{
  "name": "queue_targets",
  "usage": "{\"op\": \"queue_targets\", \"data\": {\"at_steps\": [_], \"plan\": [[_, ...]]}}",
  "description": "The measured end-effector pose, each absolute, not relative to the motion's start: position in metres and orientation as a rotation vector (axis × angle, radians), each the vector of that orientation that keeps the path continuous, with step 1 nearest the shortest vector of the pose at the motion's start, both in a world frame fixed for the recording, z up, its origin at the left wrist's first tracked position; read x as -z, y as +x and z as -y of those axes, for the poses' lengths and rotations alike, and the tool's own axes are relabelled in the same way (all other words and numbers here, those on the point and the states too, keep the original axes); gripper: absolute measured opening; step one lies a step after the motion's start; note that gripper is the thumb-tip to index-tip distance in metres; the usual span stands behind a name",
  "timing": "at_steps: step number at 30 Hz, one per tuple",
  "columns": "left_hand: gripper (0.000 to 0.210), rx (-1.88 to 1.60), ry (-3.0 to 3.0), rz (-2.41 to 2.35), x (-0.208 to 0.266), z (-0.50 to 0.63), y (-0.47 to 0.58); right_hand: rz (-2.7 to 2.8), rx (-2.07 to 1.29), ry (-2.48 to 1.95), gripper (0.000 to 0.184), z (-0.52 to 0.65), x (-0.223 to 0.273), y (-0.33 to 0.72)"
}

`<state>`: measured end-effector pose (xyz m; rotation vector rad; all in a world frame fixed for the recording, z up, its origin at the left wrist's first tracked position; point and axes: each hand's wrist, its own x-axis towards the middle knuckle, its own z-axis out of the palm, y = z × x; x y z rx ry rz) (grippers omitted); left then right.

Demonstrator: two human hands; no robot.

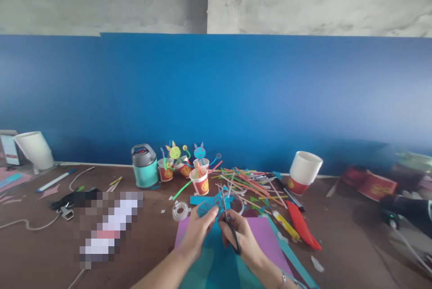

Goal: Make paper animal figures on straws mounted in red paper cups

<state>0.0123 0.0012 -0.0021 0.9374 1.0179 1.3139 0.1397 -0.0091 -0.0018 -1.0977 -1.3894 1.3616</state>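
My left hand (pixel 200 225) pinches a piece of blue paper (pixel 204 209) with drawn outlines on it. In my right hand (pixel 240 230) is a pair of scissors (pixel 232 234) with dark handles, its blades pointing up and away beside the blue paper. Whether the blades touch the paper, I cannot tell. Both hands are over teal paper (pixel 195 271) that lies on a purple sheet (pixel 266 232). A small roll of clear tape (pixel 180 211) lies left of my left hand. Just beyond my right hand is a larger tape roll (pixel 239 204), partly hidden.
Paper cups (pixel 200 180) with coloured paper animal figures stand behind my hands, beside a teal flask (pixel 145 167). Drinking straws (pixel 249 181) lie scattered to their right. Further right are a red pouch-like thing (pixel 302 226), a yellow tube (pixel 286 226) and stacked white cups (pixel 304 169).
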Motion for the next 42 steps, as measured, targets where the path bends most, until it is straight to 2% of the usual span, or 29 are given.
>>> {"op": "queue_targets", "data": {"at_steps": [29,34,42], "plan": [[0.043,-1.318,0.865,-0.933,0.007,-0.010,0.005,1.416,-1.342,-1.121,0.030,0.005,0.004,0.144],[0.042,-1.361,0.678,-0.849,0.007,-0.009,0.007,1.412,-1.346,-1.132,0.032,0.004,0.006,0.142],[0.024,-1.275,0.713,-0.545,-0.004,0.005,0.012,1.366,-1.351,-1.067,0.038,0.005,0.007,0.141]]}}
